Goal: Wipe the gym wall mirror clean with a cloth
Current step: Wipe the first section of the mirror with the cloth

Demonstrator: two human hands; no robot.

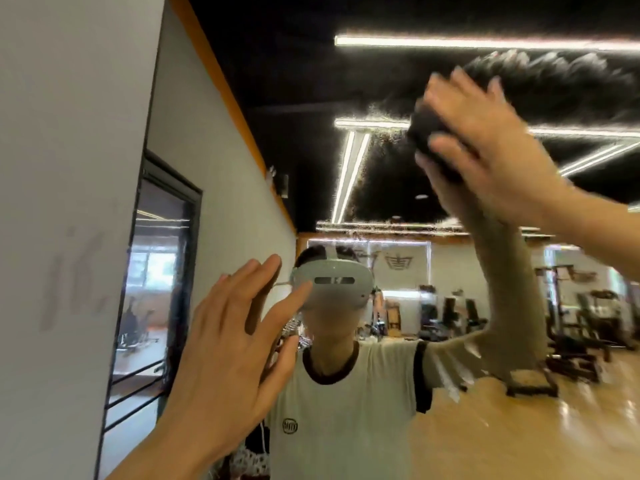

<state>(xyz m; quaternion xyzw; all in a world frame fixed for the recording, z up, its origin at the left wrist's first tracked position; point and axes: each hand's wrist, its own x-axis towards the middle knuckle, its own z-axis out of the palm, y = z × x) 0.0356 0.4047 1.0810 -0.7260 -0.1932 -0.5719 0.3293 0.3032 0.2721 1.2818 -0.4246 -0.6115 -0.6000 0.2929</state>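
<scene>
Far left: plain grey wall (69, 168) running up to the mirror edge, faint smudged marks on it. Next to it, inside the reflection, a dark-framed window (162, 258) and an orange strip along the top of the reflected wall.

Left hand (228, 348) is hovering in front of the gym wall mirror (311, 150), fingers spread and straight, gripping nothing; can't tell if the fingertips are touching the glass. It's covering part of the reflected person in a pale T-shirt and white headset (332, 282).

Mirror is filling the middle and right of the view, reflecting a black ceiling with light strips, wood floor and gym machines (571, 323). Its surface is showing a hazy smear band up top and streaks lower right.

Upper right: right hand (485, 147) is pressing a dark cloth (433, 136) against the glass, fingers loosely curled over the wad, motion-blurred.
</scene>
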